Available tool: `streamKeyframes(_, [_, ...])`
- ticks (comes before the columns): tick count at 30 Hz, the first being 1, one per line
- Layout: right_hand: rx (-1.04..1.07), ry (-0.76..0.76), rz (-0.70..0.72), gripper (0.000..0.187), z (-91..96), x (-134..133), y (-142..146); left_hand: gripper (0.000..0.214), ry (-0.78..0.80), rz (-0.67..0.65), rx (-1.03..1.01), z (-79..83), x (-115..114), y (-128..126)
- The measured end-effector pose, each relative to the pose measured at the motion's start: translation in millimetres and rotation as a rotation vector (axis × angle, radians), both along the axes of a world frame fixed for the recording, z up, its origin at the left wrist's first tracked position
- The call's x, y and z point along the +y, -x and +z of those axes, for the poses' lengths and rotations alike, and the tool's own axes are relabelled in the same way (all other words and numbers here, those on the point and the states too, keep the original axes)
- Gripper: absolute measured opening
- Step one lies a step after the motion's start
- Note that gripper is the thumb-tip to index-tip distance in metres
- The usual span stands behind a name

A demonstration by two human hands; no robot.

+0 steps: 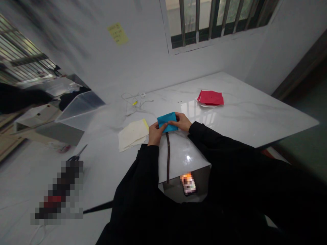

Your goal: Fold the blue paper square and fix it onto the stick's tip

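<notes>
You are grasping a folded blue paper (167, 121) between your left hand (155, 133) and right hand (182, 122), with the fingers of both hands closed on its ends. It is sitting over the white marble table (245, 114), directly in front of you, though you cannot tell whether it is touching the surface. Your black sleeves (217, 144) are reaching in from the near side. Just below the paper, a narrow dark brown strip (168, 156) is lying between your forearms and running toward the table's near edge. Beyond that edge, a phone (189, 184) with a blurred screen is lying on a lower, dark surface.

Just left of your left hand, a pile of cream paper sheets (132, 135) is lying with a yellow sheet (145, 124) tucked at its corner. Farther left, black-handled scissors (76, 154) are lying beside a pixelated object (60, 190) too obscured to name. Ahead, a white cable (134, 103) with a small yellow piece is coiling on the table, and red paper (211, 98) is resting on a white sheet (200, 102). A clear plastic bin (79, 110) is standing off the table's left side. On the far wall, a yellow sticky note (117, 33) is clinging beside a barred window (209, 20).
</notes>
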State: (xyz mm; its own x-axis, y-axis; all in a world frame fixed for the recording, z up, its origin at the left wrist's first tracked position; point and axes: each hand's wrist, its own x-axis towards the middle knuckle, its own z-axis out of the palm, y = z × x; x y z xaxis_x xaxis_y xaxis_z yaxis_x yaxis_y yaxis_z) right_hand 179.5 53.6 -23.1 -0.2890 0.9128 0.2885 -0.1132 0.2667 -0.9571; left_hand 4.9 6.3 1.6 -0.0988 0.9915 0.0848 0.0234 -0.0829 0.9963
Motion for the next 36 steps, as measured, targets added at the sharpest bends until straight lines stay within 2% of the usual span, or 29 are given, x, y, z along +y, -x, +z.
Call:
streamKeyframes(6, [-0.008,0.065,0.025,0.039,4.4,-2,0,0.06,-0.022,-0.006,0.004,-2.4,2,2])
streamKeyframes(10, [0.009,0.112,0.041,0.043,9.2,-5,0,0.057,-0.031,-0.009,0.01,-5.2,3,3])
streamKeyframes(14, [0.037,0.147,0.026,0.048,11.6,-2,-4,0.055,-0.029,0.003,-0.029,-0.3,3,3])
streamKeyframes(17, [0.115,0.22,-0.045,0.045,14.1,5,-12,0.049,-0.032,0.066,-0.043,6.2,2,5])
streamKeyframes(19, [0.191,0.307,-0.095,0.043,16.5,11,-20,0.044,-0.056,0.115,0.057,8.8,1,6])
streamKeyframes(22, [0.253,0.403,-0.108,0.04,19.9,16,-35,0.038,-0.154,0.182,0.407,7.5,-4,5])
streamKeyframes(24, [0.255,0.423,-0.08,0.039,20.8,18,-43,0.043,-0.22,0.167,0.623,4.5,-7,3])
streamKeyframes(27, [0.229,0.406,0.002,0.043,20.2,18,-50,0.05,-0.248,0.115,0.733,2.1,-9,0])
streamKeyframes(32, [0.02,0.263,0.165,0.048,20.1,20,-52,0.039,-0.115,0.184,0.507,8.3,-8,2])
streamKeyframes(36, [-0.141,0.101,0.158,0.039,24.8,21,-54,0.046,-0.005,0.096,0.158,13.2,-6,2])
